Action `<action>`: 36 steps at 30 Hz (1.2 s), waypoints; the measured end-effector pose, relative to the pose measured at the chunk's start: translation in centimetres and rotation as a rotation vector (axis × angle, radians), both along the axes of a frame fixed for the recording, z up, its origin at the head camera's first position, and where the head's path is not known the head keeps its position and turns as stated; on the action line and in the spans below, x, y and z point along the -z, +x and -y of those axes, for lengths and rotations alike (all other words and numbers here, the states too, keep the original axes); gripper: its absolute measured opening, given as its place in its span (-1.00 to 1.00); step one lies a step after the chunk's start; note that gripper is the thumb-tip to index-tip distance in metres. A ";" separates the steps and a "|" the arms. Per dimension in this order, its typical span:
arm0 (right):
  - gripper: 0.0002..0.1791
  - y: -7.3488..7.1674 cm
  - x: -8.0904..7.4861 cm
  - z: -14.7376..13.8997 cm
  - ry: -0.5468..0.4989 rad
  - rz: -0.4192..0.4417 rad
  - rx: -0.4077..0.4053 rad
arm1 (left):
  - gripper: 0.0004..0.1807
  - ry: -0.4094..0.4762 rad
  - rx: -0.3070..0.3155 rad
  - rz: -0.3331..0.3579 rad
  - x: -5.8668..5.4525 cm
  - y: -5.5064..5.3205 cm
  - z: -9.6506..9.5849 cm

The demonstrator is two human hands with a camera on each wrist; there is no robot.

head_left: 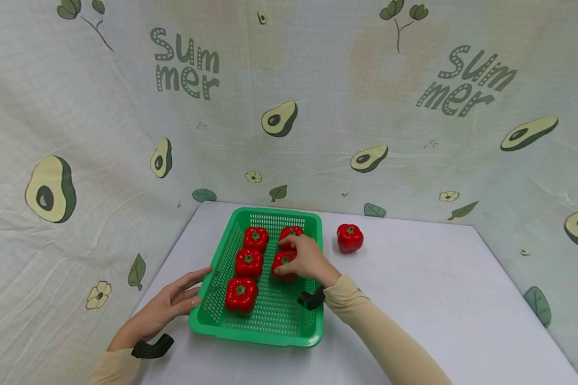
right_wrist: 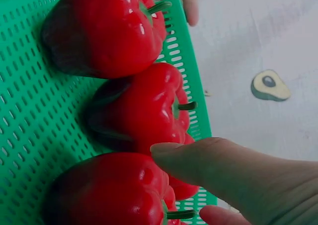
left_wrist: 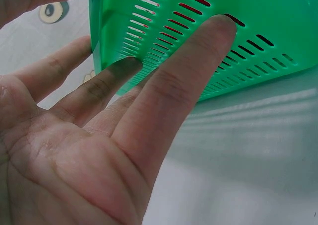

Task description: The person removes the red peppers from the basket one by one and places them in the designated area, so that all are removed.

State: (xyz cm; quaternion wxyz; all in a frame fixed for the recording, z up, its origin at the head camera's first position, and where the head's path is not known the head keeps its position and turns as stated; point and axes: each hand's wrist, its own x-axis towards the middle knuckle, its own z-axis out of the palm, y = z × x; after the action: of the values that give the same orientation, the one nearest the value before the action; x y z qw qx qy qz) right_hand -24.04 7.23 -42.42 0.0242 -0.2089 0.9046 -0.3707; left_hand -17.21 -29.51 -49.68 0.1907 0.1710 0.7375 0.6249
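Observation:
A green perforated basket (head_left: 265, 339) holds several red bell peppers. Three stand in a column on its left side: a far one (head_left: 256, 238), a middle one (head_left: 249, 263) and a near one (head_left: 241, 295). On the right side, a far pepper (head_left: 291, 233) sits behind a nearer bell pepper (head_left: 284, 262). My right hand (head_left: 309, 260) grips that nearer pepper between thumb and fingers; the right wrist view shows the thumb (right_wrist: 198, 160) against it. My left hand (head_left: 166, 306) touches the basket's left side, its fingers (left_wrist: 169, 81) extended along the slotted wall.
Another red bell pepper (head_left: 350, 238) lies on the white table (head_left: 414, 289), to the right of the basket. Behind and at the sides hangs a pale cloth (head_left: 318, 69) printed with avocados and leaves. Black bands (head_left: 152, 346) sit on both wrists.

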 end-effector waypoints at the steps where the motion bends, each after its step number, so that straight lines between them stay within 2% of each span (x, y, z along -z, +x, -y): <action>1: -0.35 0.0 0.0 0.0 0.001 0.001 -0.001 | -0.36 -0.002 0.000 -0.002 0.0 0.0 0.0; 14: -0.43 0.1 0.3 0.2 0.049 0.026 0.017 | -0.36 -0.007 0.010 -0.009 -0.1 -0.2 0.0; 24: -0.44 0.2 0.3 0.1 0.041 0.060 0.025 | -0.35 0.007 0.016 -0.006 -0.2 -0.3 -0.2; 30: -0.42 0.0 0.5 0.2 0.033 0.035 0.018 | -0.36 -0.023 -0.014 -0.017 -0.1 -0.2 -0.2; 36: -0.43 0.2 0.5 0.2 0.015 0.039 0.020 | -0.37 -0.047 -0.016 -0.010 -0.2 0.0 -0.3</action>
State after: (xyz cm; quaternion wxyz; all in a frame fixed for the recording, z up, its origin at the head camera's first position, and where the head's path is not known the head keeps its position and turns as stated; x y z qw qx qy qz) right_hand -23.84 7.00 -42.94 0.0396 -0.1926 0.9088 -0.3681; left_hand -17.19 -29.24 -49.43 0.1861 0.1638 0.7541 0.6081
